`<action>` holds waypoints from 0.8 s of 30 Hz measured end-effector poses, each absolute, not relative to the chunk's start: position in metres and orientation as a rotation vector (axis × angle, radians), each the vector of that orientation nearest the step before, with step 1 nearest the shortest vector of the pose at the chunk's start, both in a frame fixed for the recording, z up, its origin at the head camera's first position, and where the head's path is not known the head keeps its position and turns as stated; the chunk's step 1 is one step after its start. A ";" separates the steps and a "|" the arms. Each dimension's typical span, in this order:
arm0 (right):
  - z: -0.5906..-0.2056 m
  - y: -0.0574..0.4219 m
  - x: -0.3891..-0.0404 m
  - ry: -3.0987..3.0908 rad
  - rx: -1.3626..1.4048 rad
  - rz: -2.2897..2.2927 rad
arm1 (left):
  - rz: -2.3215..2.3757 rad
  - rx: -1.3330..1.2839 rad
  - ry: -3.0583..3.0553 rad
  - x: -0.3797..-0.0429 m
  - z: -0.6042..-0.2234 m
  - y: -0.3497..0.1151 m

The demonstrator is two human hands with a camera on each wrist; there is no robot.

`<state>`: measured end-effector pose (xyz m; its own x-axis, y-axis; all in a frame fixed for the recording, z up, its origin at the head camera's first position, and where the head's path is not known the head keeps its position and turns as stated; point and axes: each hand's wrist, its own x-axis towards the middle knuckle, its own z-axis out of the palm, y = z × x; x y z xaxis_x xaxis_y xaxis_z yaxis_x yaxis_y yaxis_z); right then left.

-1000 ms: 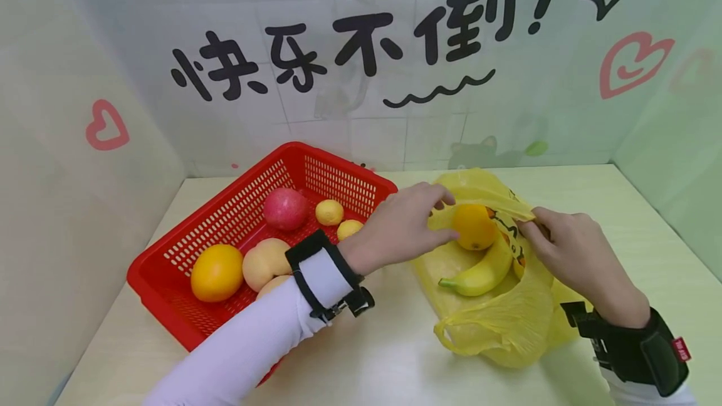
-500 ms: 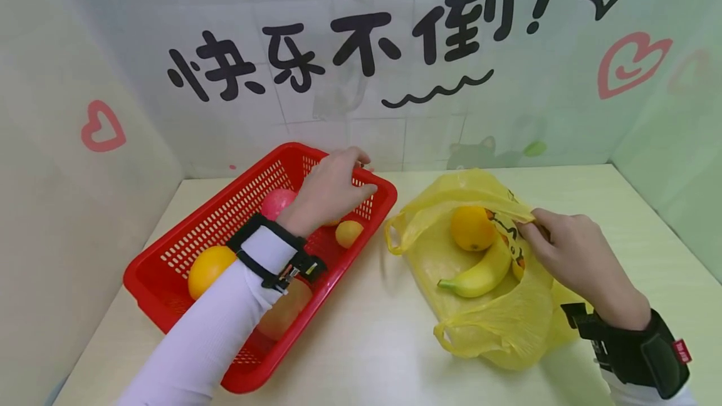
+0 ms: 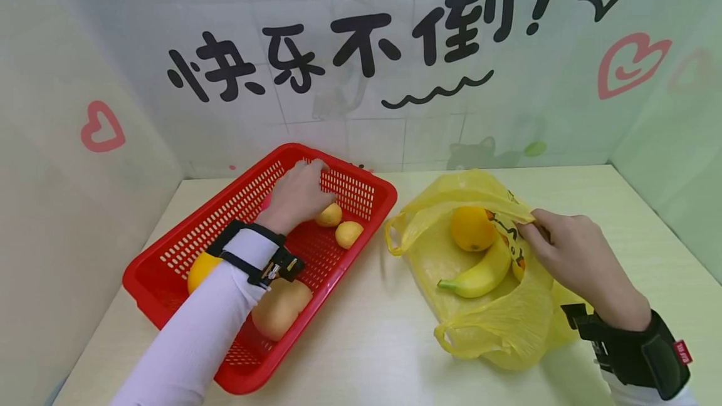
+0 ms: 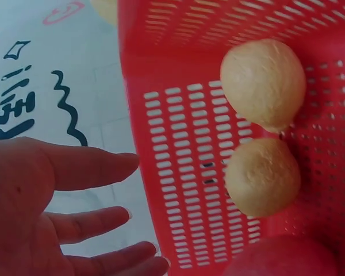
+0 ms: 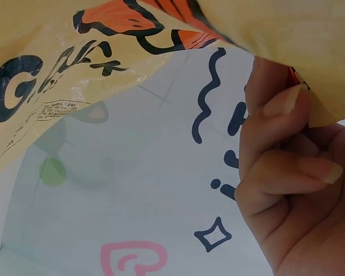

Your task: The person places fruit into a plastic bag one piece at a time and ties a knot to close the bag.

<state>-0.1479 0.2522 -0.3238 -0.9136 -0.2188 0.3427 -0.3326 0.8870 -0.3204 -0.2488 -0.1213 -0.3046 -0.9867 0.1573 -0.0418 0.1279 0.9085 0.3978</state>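
Observation:
My left hand (image 3: 307,183) reaches into the red basket (image 3: 169,281), over the spot where a red apple (image 4: 282,259) lies, hidden in the head view. In the left wrist view this hand (image 4: 126,214) is open with straight fingers and holds nothing. Two small lemons (image 3: 329,213) (image 3: 349,234) lie just to its right. My right hand (image 3: 530,224) pinches the rim of the yellow plastic bag (image 3: 496,324) and holds its mouth up. In the bag lie an orange (image 3: 472,228) and a banana (image 3: 479,274).
The basket also holds an orange (image 3: 197,267), half hidden by my sleeve, and a peach (image 3: 280,309). Basket and bag lie side by side on a pale table (image 3: 372,343), with printed walls close behind and on both sides.
My left hand left the bag's mouth and moved left into the far end of the basket. The bag's left rim sagged. My right hand kept its pinch on the bag.

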 end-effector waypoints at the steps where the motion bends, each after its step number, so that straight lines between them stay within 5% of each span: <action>1: -0.324 0.252 -0.148 -2.756 0.413 0.544 | 0.597 0.209 2.995 -0.250 -0.306 -0.123; 24: -0.324 0.253 -0.147 -2.743 0.424 0.529 | 0.360 0.000 2.881 -0.262 -0.329 -0.158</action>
